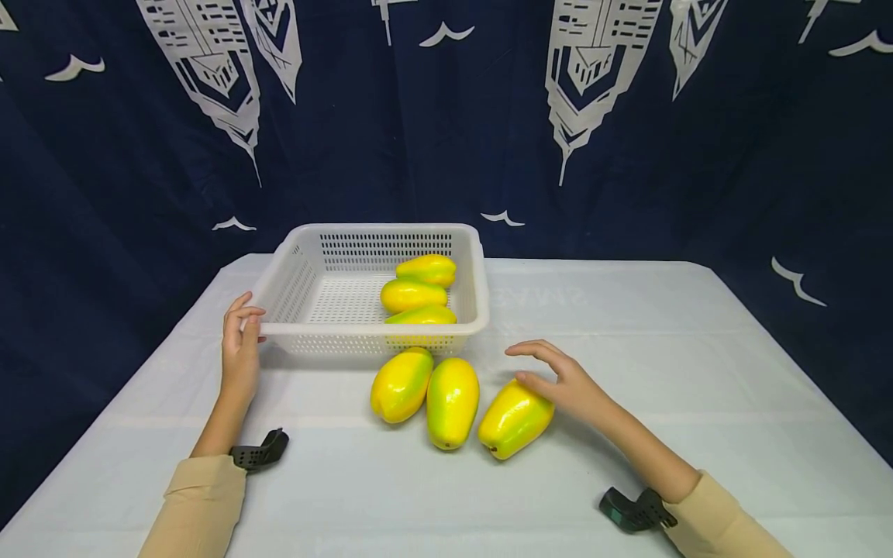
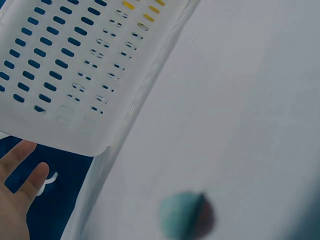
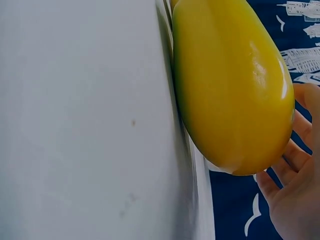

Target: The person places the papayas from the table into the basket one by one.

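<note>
My left hand (image 1: 240, 349) is at the front left corner of a white plastic basket (image 1: 335, 329), its fingertips at the rim. In the left wrist view, the thumb (image 2: 36, 182) and a finger stand apart beside the basket's corner. My right hand (image 1: 568, 384) reaches over a glossy yellow-green papaya (image 1: 515, 422), fingers spread and the thumb at its upper end. The right wrist view has this papaya (image 3: 232, 90) large, with the fingers behind its end. Two other papayas, one (image 1: 452, 403) in the middle and one (image 1: 402, 385) to its left, lie before the basket.
Three papayas lie in the basket's right half: one at the back (image 1: 427, 270), one in the middle (image 1: 413, 296) and one at the front (image 1: 424, 315). A white cloth covers the table (image 1: 335, 496). Behind it hangs a dark blue patterned curtain (image 1: 418, 132).
</note>
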`<action>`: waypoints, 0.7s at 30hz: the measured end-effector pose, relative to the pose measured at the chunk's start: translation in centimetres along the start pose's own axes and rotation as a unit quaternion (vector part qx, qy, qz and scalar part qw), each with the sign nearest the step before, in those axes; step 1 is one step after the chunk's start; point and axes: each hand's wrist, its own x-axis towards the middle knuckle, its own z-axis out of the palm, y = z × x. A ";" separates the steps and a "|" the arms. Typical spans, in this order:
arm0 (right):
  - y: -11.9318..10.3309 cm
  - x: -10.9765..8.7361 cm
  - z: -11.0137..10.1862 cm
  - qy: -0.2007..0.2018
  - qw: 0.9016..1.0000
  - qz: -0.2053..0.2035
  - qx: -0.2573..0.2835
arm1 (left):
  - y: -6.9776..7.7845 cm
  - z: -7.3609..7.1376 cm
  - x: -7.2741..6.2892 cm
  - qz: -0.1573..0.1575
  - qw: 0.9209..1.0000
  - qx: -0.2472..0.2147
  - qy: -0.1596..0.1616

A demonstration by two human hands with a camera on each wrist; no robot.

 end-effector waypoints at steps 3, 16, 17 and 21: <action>0.2 0.0 0.1 -0.002 1.000 -0.004 0.011 | 0.1 0.0 0.0 -0.003 1.000 0.003 0.001; 1.1 -0.3 0.7 -0.023 0.998 0.012 0.060 | 0.0 0.0 0.1 -0.008 1.000 -0.002 0.002; 1.1 -0.3 0.8 -0.027 0.997 0.013 0.065 | 0.1 0.0 0.0 -0.009 1.000 -0.001 0.001; 1.3 -0.4 0.9 -0.039 0.995 0.008 0.090 | 0.2 0.0 0.0 -0.009 1.000 0.002 0.001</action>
